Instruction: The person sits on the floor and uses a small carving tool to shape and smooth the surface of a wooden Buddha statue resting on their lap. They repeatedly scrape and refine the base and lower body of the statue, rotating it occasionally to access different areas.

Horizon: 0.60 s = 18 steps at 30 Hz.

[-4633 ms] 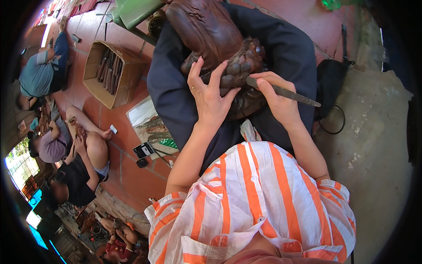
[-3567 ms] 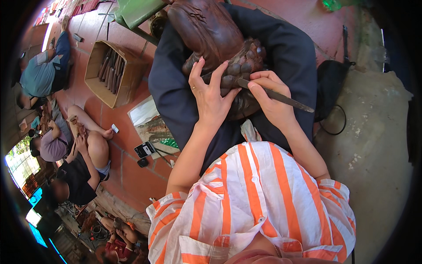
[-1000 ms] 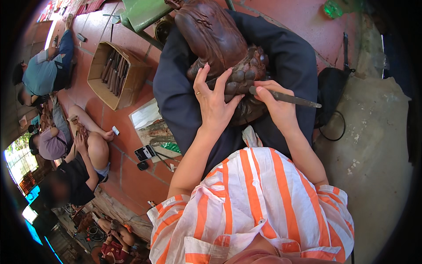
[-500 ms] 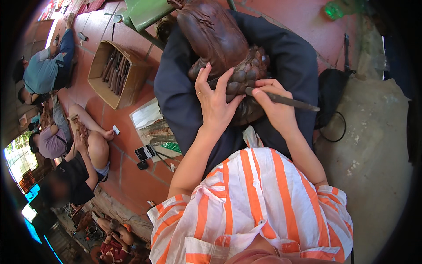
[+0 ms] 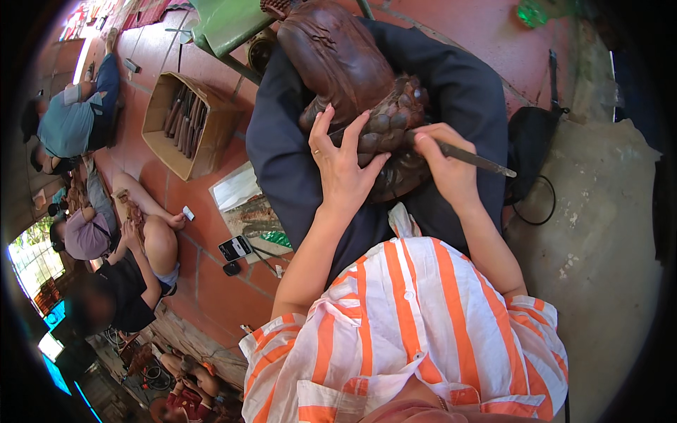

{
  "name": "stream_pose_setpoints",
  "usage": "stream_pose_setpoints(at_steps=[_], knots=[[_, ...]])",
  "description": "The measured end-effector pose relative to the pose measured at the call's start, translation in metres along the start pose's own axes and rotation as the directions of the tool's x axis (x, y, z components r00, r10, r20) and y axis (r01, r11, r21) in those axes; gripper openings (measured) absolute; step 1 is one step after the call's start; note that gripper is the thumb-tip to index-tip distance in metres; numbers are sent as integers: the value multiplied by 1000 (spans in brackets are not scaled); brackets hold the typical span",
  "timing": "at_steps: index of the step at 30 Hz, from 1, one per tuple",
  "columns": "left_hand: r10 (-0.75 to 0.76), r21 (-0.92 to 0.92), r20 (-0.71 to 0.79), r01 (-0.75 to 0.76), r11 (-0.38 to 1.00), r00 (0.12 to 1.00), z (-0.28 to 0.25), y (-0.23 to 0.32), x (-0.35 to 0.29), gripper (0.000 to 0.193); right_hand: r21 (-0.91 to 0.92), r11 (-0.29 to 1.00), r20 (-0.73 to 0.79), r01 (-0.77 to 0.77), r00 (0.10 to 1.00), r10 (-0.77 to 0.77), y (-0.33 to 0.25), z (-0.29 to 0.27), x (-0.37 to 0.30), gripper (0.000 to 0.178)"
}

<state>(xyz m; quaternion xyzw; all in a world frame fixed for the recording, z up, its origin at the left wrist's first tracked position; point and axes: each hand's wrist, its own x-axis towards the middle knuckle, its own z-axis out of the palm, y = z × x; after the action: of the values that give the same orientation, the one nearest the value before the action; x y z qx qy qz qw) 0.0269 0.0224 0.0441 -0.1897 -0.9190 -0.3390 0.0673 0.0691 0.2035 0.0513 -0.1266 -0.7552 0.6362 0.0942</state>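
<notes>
A dark brown wooden statue (image 5: 338, 53) of a robed figure lies across my lap, its head at the top edge and its knobbly, carved base toward my hands. My left hand (image 5: 343, 166) rests on the carved base (image 5: 384, 127) with fingers spread, index and middle fingertips touching the wood. In my right hand (image 5: 451, 169) is a carving chisel (image 5: 479, 161), gripped between thumb and fingers. Its long dark handle slants down to the right, with the end free. The chisel's working tip is hidden against the carving.
Dark trousers (image 5: 275, 148) surround the statue. To the left stands a cardboard box (image 5: 159, 141) of several wood-handled tools, near a phone (image 5: 235, 247) on the tiled floor. A green chair (image 5: 229, 25) is at the top. Several people sit at the left; a black bag (image 5: 529, 144) lies right.
My right hand and the chisel have shifted slightly right. The statue has moved a little left, and more of its head shows. My left hand keeps nearly the same place on the base.
</notes>
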Motion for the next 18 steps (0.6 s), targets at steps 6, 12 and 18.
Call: stream_pose_setpoints(at_steps=[6, 12, 18], knots=[[285, -187, -57, -291, 938, 957, -13, 26, 0, 69, 242, 945, -56, -221, 969, 241, -10, -17, -15, 8], [742, -539, -105, -665, 517, 662, 21, 101, -11, 49, -109, 966, -36, 236, 970, -241, -2, -5, -27, 22], [799, -506, -118, -728, 463, 590, 37, 84, -12, 47, 44, 970, -2, 239, 971, -239, 6, -4, -24, 29]])
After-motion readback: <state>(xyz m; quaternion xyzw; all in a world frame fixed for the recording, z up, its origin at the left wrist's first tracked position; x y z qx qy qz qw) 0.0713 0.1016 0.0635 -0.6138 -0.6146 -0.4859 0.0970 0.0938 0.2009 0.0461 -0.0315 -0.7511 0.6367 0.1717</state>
